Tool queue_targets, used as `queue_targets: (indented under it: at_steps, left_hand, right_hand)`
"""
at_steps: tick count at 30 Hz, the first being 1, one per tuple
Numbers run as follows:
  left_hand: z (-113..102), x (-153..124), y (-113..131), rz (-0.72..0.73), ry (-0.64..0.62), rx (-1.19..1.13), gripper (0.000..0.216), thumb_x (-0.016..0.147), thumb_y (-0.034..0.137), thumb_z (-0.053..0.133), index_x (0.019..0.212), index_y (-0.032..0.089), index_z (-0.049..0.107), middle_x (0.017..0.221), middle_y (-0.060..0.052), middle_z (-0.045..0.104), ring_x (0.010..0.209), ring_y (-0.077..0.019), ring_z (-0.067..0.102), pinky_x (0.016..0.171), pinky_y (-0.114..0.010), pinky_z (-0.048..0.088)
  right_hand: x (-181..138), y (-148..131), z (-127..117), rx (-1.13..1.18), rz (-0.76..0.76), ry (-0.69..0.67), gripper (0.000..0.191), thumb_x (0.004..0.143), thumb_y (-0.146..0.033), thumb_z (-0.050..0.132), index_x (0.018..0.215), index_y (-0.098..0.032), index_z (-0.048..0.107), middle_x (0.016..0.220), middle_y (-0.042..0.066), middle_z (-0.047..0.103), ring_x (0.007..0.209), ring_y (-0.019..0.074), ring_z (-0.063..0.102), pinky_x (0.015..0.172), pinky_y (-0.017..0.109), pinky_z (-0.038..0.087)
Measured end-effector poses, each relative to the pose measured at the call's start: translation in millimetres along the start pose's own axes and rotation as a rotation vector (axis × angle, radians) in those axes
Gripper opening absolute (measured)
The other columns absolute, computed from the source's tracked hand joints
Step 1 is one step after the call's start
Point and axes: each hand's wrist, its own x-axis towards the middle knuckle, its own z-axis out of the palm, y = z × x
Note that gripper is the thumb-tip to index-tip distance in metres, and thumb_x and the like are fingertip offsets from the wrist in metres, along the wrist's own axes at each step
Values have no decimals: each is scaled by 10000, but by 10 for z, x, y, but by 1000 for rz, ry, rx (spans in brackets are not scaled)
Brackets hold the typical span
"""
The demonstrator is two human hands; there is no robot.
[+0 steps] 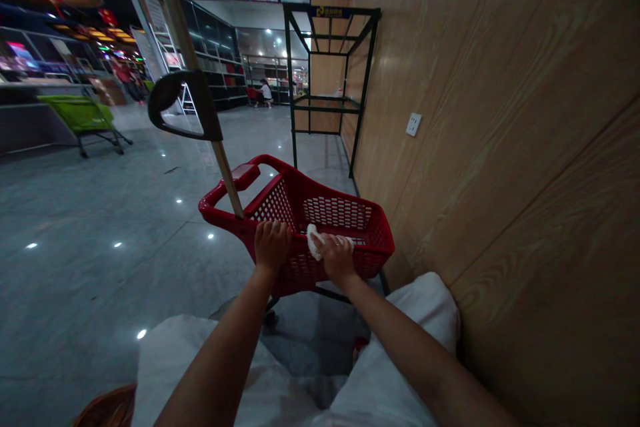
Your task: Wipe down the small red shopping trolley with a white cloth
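Note:
In front of my knees stands a red plastic shopping cart (345,192) with perforated basket walls. My left hand (273,243) is closed over the near rim of the basket, by the handle end. Farther right along the same rim, my right hand (337,257) presses a white cloth (314,240) against the plastic. The cloth bunches out beside the fingers, and part of it is hidden under the palm. A pole with a dark D-shaped grip (193,107) rises in front of the cart's handle; where its lower end rests I cannot tell.
A wood-panelled wall (480,133) with a socket (413,124) runs close on my right. Beyond the cart stands a black metal frame (325,107). Across the tiled floor, a green shopping cart (83,113) is at the left. People (265,92) are in the background.

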Motion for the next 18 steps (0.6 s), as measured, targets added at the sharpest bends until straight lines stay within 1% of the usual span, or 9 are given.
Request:
queue_targets:
  at_steps: [3, 5, 6, 8, 10, 12, 15, 17, 18]
  left_hand:
    - [24, -5, 5, 0, 17, 12, 268, 917, 275, 383, 759, 217, 592, 817, -78, 615, 869, -254, 505, 909, -427, 340]
    - [32, -4, 22, 1, 28, 20, 271, 914, 267, 381, 752, 217, 592, 804, -79, 610, 861, -253, 505, 914, -428, 338]
    - [33, -3, 33, -5, 34, 21, 271, 912, 265, 381, 751, 216, 593, 804, -80, 610, 858, -252, 504, 915, -429, 338]
    - [31, 1, 55, -23, 49, 14, 268, 909, 263, 384, 753, 214, 597, 810, -83, 612, 856, -253, 504, 914, -431, 339]
    - [25, 5, 71, -40, 62, 0, 265, 908, 264, 387, 770, 211, 607, 827, -86, 617, 863, -255, 506, 922, -436, 335]
    - [15, 7, 75, -45, 59, -24, 269, 909, 266, 385, 778, 211, 613, 830, -89, 619, 867, -256, 509, 927, -439, 333]
    - [-6, 5, 53, -46, 18, -76, 274, 909, 262, 379, 768, 214, 609, 810, -92, 613, 865, -257, 511, 916, -437, 338]
    - [-21, -2, 26, -30, 0, -75, 268, 908, 264, 380, 775, 214, 608, 811, -94, 614, 867, -258, 512, 911, -438, 337]
    - [-27, -6, 10, -17, 0, -63, 261, 906, 267, 385, 782, 213, 608, 820, -95, 617, 869, -258, 513, 911, -438, 335]
  right_hand:
    - [-295, 428, -100, -67, 44, -4, 531, 905, -160, 480, 1382, -391, 435, 1231, 48, 568, 1112, 223, 443, 1039, 485, 176]
    - [-398, 554, -161, -98, 70, 0, 536, 883, -219, 532, 1379, -399, 438, 1227, 58, 551, 1119, 244, 427, 1029, 504, 172]
    - [-407, 555, -181, -98, 85, -2, 545, 870, -269, 559, 1385, -392, 433, 1225, 65, 543, 1116, 255, 421, 1015, 498, 188]
    - [-337, 441, -196, -73, 110, -7, 574, 849, -386, 584, 1399, -369, 423, 1212, 75, 534, 1091, 267, 421, 975, 472, 225]
    - [-174, 210, -185, -29, 117, -13, 591, 854, -482, 552, 1413, -352, 407, 1209, 77, 528, 1068, 266, 429, 934, 441, 250]
    - [36, -69, -166, 26, 102, -23, 573, 886, -527, 492, 1422, -358, 382, 1196, 66, 532, 1045, 250, 445, 896, 404, 264]
    - [316, -406, -150, 99, 142, -46, 484, 941, -524, 417, 1399, -367, 403, 1116, 45, 569, 988, 216, 474, 848, 366, 274]
    - [414, -489, -142, 107, 192, -78, 403, 965, -480, 407, 1341, -351, 469, 1062, 38, 590, 962, 200, 484, 830, 354, 276]
    - [429, -480, -137, 98, 202, -100, 368, 969, -451, 420, 1311, -339, 496, 1050, 37, 596, 959, 196, 486, 821, 348, 278]
